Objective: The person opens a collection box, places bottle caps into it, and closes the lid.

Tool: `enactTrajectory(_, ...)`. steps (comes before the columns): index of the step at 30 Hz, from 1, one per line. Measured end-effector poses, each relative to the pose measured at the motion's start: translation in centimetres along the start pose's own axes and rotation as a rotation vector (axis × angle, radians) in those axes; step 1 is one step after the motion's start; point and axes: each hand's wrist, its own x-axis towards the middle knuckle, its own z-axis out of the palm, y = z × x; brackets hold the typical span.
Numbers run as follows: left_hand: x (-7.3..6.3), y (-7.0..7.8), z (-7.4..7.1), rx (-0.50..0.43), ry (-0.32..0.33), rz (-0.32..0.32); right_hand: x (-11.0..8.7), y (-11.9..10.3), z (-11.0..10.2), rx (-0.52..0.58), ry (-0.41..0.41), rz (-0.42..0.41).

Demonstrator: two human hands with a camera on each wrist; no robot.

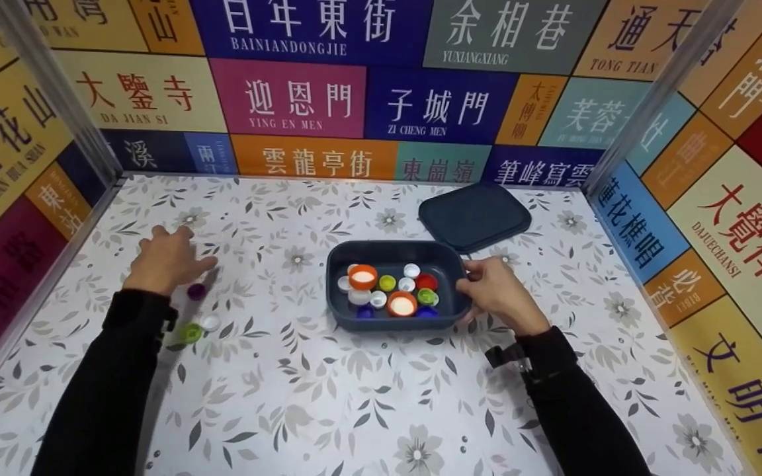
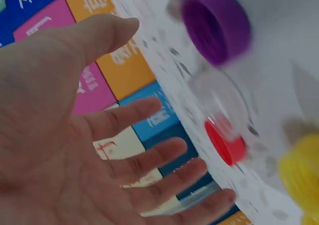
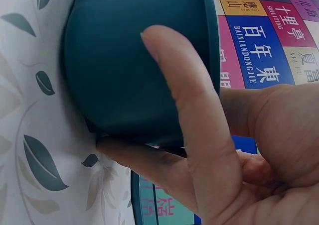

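A dark blue plastic box stands mid-table with bottle caps in it, among them orange-rimmed, white, yellow-green, red and blue ones. My right hand grips its right end, fingers against the outer wall and the thumb at the rim. Over the left side of the table, my left hand holds nothing, its fingers spread in the left wrist view. Near it lie a purple cap, a clear cap, a red cap and a yellow cap. Closer to the person are a green cap and a white cap.
Behind the box, to the right, the dark blue lid lies flat on the table. A white leaf-patterned cloth covers the tabletop. Panels of coloured Chinese signs wall off the back and both sides.
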Motion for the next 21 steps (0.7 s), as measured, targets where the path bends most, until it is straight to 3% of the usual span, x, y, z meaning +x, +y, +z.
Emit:
enactTrajectory(6, 0.2, -1.0, -0.8, -0.015, -0.07, -0.031, 0.0, 0.1, 0.1, 0.015, -0.003, 0.001)
enactTrajectory(12, 0.5, -1.2, -0.8, -0.022, -0.074, -0.014, 0.0, 0.1, 0.2, 0.013, 0.005, -0.027)
enactTrajectory(16, 0.8, -1.3, -0.8, -0.04, -0.05, 0.002, -0.1, 0.0, 0.2, 0.009, 0.011, -0.021)
enactTrajectory(21, 1.3, -1.5, -0.4, -0.03, 0.026, 0.043, -0.2, 0.1, 0.2, 0.004, 0.011, -0.012)
